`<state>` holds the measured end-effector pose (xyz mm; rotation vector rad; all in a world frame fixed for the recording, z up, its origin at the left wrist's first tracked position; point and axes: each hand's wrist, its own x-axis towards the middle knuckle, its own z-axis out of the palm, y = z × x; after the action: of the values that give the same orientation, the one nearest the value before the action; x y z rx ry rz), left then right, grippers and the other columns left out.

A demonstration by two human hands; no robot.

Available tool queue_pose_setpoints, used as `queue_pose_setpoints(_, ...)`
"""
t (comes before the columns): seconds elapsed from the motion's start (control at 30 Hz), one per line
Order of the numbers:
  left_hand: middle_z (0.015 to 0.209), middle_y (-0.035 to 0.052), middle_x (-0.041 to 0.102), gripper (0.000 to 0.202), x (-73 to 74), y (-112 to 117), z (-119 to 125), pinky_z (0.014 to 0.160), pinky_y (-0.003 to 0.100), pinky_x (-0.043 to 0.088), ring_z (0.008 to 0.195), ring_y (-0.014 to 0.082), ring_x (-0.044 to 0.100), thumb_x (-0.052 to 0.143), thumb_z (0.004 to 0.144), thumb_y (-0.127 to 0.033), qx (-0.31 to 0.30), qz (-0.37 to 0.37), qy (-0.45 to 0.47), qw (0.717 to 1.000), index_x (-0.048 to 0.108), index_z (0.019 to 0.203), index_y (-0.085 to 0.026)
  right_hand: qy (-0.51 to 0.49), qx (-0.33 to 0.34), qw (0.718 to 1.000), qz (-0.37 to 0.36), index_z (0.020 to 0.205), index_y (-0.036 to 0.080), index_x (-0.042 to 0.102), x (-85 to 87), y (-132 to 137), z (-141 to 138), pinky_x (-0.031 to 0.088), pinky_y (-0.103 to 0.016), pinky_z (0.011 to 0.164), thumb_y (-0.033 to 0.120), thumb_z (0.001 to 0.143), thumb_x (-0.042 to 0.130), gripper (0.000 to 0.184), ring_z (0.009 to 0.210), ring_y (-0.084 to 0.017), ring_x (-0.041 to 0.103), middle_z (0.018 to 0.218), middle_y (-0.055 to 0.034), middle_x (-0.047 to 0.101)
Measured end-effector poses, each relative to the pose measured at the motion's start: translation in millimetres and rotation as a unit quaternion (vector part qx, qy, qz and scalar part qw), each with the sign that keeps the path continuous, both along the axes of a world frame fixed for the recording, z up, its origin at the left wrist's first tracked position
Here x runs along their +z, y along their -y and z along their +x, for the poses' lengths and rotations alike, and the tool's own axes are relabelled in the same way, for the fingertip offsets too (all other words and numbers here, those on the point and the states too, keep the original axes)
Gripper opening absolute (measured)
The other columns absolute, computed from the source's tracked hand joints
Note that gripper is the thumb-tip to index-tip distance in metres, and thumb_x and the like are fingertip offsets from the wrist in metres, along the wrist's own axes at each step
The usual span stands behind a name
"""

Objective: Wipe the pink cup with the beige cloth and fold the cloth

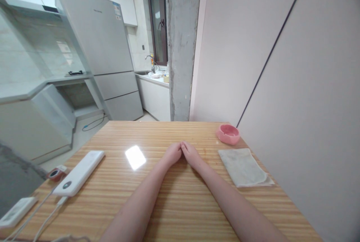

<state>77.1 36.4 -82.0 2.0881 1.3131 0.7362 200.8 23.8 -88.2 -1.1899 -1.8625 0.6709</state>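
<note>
Both of my forearms reach out over a light wooden table. My left hand and my right hand rest on the tabletop near its middle, curled into loose fists that touch each other at the knuckles. Neither hand holds anything that I can see. A folded white cloth lies flat to the right of my right hand. Beyond it, near the wall, sits a small pink dish.
A white power bank with cables lies at the table's left, with a small red item and another white device near the left edge. A white wall runs along the right. A fridge, counter and sink stand behind.
</note>
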Motion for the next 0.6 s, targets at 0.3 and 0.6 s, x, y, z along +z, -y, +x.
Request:
queue_pose_setpoints(0.3, 0.085, 0.0085, 0.070, 0.032, 3.6, 0.4, -2.8, 0.080, 0.030, 0.045, 0.084, 0.0193, 0.061, 0.035, 0.077, -0.012, -0.025, 0.022, -0.010, 0.999, 0.067, 0.080, -0.016, 0.075, -0.049, 0.995, 0.039, 0.103, 0.014, 0.060, 15.3, 1.2, 12.1, 0.043, -0.037, 0.093, 0.032, 0.091, 0.035, 0.033, 0.101, -0.022, 0.056, 0.104, -0.0129, 0.064)
queue_pose_setpoints(0.6, 0.064, 0.0021, 0.058, 0.024, 5.2, 0.0, -4.1, 0.067, 0.026, 0.040, 0.068, 0.0160, 0.051, 0.034, 0.069, -0.009, -0.012, 0.023, -0.032, 0.999, 0.055, 0.059, -0.017, 0.230, -0.472, 0.850, 0.034, 0.127, 0.010, 0.049, 31.1, -6.7, 126.2, 0.022, -0.064, 0.101, 0.033, 0.087, 0.044, 0.047, 0.137, -0.041, 0.013, 0.147, -0.0230, 0.025)
